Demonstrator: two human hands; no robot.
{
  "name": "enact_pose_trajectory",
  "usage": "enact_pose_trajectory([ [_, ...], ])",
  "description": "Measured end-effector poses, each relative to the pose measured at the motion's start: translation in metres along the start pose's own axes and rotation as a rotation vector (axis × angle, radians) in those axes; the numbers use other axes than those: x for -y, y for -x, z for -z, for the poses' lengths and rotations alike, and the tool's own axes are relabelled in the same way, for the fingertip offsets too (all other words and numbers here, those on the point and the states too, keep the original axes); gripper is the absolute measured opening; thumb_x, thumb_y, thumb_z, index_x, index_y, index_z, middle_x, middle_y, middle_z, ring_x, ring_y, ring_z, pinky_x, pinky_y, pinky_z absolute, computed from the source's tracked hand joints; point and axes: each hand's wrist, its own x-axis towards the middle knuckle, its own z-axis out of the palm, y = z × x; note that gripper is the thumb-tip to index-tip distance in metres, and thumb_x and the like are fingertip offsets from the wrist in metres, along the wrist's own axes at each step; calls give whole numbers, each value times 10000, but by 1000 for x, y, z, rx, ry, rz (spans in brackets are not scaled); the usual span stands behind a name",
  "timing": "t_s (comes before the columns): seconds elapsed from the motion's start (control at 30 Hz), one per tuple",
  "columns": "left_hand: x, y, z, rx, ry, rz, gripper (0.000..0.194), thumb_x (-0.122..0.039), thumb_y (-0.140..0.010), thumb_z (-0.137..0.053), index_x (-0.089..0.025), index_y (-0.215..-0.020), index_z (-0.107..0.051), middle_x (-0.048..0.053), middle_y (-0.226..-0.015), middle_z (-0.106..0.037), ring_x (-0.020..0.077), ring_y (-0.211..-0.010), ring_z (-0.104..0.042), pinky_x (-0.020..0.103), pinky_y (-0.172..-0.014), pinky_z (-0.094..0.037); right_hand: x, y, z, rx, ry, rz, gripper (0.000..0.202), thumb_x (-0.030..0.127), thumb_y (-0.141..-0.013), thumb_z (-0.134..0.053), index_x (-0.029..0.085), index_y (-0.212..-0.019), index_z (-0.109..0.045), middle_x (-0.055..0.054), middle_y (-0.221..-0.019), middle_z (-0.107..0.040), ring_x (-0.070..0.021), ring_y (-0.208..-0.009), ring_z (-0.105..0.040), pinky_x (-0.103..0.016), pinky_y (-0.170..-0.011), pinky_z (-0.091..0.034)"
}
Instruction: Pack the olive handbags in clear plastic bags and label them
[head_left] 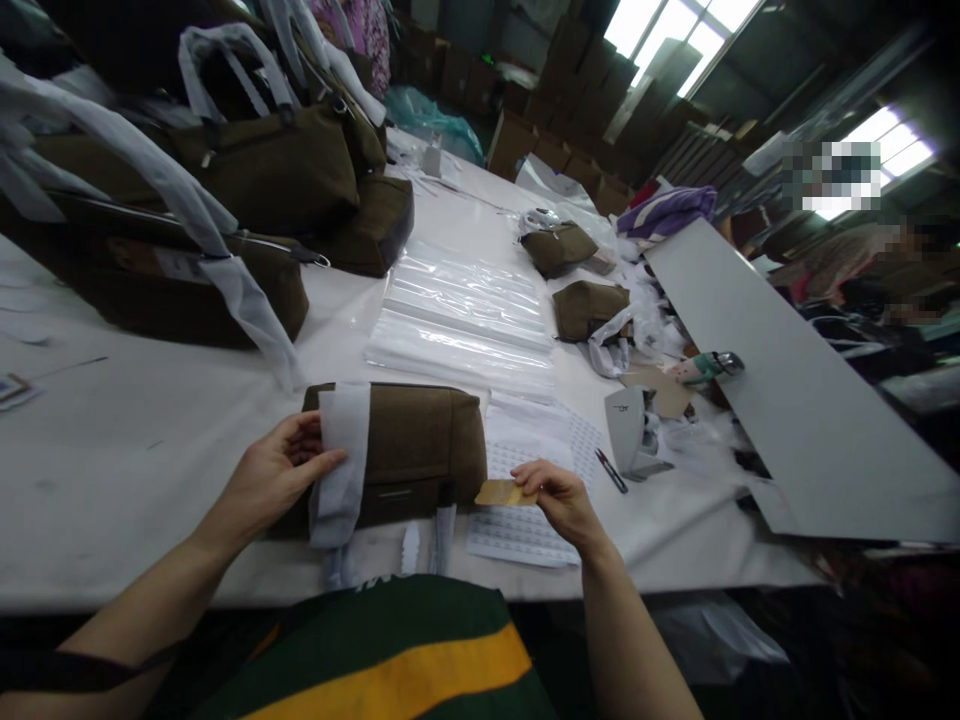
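An olive-brown handbag point(409, 440) lies on the white-covered table in front of me. Around its left part runs a strip of white wrapping point(341, 470), and my left hand point(289, 465) pinches the strip's left edge between thumb and fingers. To the right of the bag, my right hand point(551, 490) holds a small yellow-tan card point(506, 492) by its right end. The card's left end reaches the bag's lower right corner. Beneath the card lie white sheets printed with rows of small labels point(525, 535). Wrapped straps point(442, 535) hang from the bag's near side.
Several brown bags with wrapped handles point(262, 170) stand at the left. Clear plastic bags point(465, 320) lie beyond my bag. Rightward are thread snips point(611, 470), a white tape dispenser point(630, 435), a bottle point(705, 367), two smaller brown bags point(589, 308) and a tilted white board point(810, 400).
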Motion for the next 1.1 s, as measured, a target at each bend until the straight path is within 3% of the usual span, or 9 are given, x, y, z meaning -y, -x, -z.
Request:
enact_pose_trajectory([
  [0.17, 0, 1, 0, -9, 24, 6, 605, -418, -600, -766, -161, -1088, -518, 34, -919, -630, 156, -774, -609, 310, -754, -531, -4, 25, 6, -2, 59, -100, 91, 224, -789, -625, 211, -700, -608, -31, -803, -661, -195, -843, -629, -355, -777, -515],
  [0.33, -1, -1, 1, 12, 23, 24, 600, -405, -597, -775, -171, -1086, -519, 12, -890, -625, 142, -772, -600, 271, -735, -522, 14, 18, -4, -97, 439, -112, 223, 214, -807, -554, 211, -1029, -577, 0, -743, -608, -135, -654, -572, -252, -600, -473],
  [0.47, -1, -2, 3, 22, 10, 18, 599, -401, -592, -778, -176, -1083, -519, -5, -855, -619, 138, -757, -593, 258, -720, -519, 40, -8, -2, 115, 628, -101, 165, 146, -780, -518, 203, -854, -654, -10, -758, -645, -132, -678, -580, -246, -655, -466],
  [0.63, 2, -3, 2, 17, 6, 20, 580, -388, -605, -771, -184, -1086, -521, -8, -862, -618, 145, -768, -597, 272, -735, -522, 54, -24, 12, 376, 569, -195, 334, 195, -720, -666, 215, -1053, -632, -16, -892, -679, -132, -694, -606, -242, -664, -491],
  [0.73, 4, -4, 2, 13, -7, 17, 570, -388, -612, -768, -192, -1089, -523, -10, -863, -619, 141, -769, -599, 257, -731, -517, 56, -28, 11, 312, 801, -96, 141, 274, -825, -607, 233, -935, -685, -23, -826, -652, -143, -736, -605, -260, -724, -468],
  [0.83, 6, -5, 2, 10, -22, 15, 578, -396, -608, -769, -192, -1089, -522, -8, -859, -619, 144, -766, -598, 256, -719, -518, 59, -36, 5, 212, 1008, -33, 155, 344, -836, -599, 234, -827, -708, -55, -878, -604, -173, -802, -587, -284, -738, -452],
  [0.93, 6, -5, 3, 23, -16, 13, 601, -409, -604, -766, -181, -1101, -517, 7, -874, -622, 159, -777, -602, 281, -727, -523, 63, -48, 1, 247, 944, -130, 127, 278, -843, -568, 226, -860, -682, -27, -795, -614, -160, -741, -585, -285, -711, -449],
  [1.03, 6, -5, 4, 30, -16, 12, 606, -413, -605, -763, -178, -1105, -515, 10, -875, -621, 164, -777, -605, 293, -733, -524, 61, -61, 3, 301, 666, -398, 189, 233, -836, -509, 211, -977, -633, 44, -564, -558, -107, -493, -528, -235, -537, -437],
  [1.1, 6, -5, 4, 27, -22, 10, 602, -418, -605, -760, -180, -1101, -515, 7, -866, -619, 163, -771, -605, 293, -730, -523, 57, -66, 8, 353, 398, -580, 184, 280, -815, -525, 165, -891, -647, 35, -538, -566, -99, -451, -527, -221, -481, -442],
])
